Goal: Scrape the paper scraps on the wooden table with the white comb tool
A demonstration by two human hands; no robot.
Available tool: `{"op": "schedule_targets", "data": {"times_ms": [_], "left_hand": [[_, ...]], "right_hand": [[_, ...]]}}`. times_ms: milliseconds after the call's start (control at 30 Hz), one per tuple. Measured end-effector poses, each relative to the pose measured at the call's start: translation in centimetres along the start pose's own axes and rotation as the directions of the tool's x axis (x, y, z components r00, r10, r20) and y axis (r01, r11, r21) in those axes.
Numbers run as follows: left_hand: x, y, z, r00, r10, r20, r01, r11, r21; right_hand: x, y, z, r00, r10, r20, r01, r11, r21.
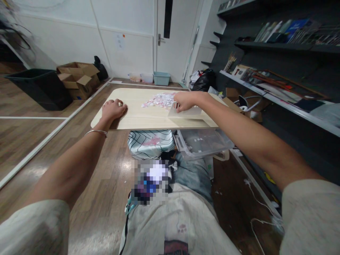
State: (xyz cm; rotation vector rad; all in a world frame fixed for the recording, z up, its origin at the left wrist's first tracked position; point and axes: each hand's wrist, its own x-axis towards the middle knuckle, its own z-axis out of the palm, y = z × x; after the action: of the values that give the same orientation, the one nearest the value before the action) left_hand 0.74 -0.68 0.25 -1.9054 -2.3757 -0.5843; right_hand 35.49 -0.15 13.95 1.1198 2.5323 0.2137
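Note:
On the small pale wooden table (132, 120), my left hand (114, 109) rests near the left end, fingers lying on the top and holding nothing. My right hand (184, 101) grips a flat whitish card (193, 110), which stands tilted over the tabletop with its lower edge close to the surface. Just left of that hand, and partly hidden by it, spreads a heap of small white and pink paper-like pieces (159, 100). A clear plastic bin (204, 143) sits below the table's front edge, with a few small pale pieces in it.
A white-and-black patterned cushion-like item (138, 145) lies under the table. To the left stand a black bin (42, 90) and open cardboard boxes (86, 86). Shelving (281, 99) runs along the right. White cables (256, 221) cross the floor there. A pixelated phone-like patch (151, 182) covers my lap.

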Motion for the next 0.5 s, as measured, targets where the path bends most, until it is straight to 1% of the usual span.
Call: {"op": "schedule_targets", "data": {"times_ms": [100, 233, 367, 500], "left_hand": [[0.1, -0.1, 0.1, 1.0, 0.005, -0.002, -0.005, 1.0, -0.004], [0.1, -0.1, 0.0, 1.0, 0.008, 0.003, -0.008, 1.0, 0.0], [0.0, 0.0, 0.0, 1.0, 0.006, -0.001, -0.006, 1.0, -0.017], [-0.1, 0.0, 0.0, 1.0, -0.002, 0.006, 0.003, 0.999, -0.045]], "right_hand": [[0.4, -1.6, -0.1, 1.0, 0.008, 0.013, -0.008, 1.0, -0.014], [-0.3, -3.0, 0.0, 1.0, 0.0, 0.006, 0.0, 1.0, -0.022], [-1.0, -2.8, 0.2, 1.0, -0.019, -0.012, 0.018, 1.0, -0.019], [-0.8, -2.3, 0.0, 1.0, -0.023, -0.004, 0.023, 1.0, -0.005]]}}
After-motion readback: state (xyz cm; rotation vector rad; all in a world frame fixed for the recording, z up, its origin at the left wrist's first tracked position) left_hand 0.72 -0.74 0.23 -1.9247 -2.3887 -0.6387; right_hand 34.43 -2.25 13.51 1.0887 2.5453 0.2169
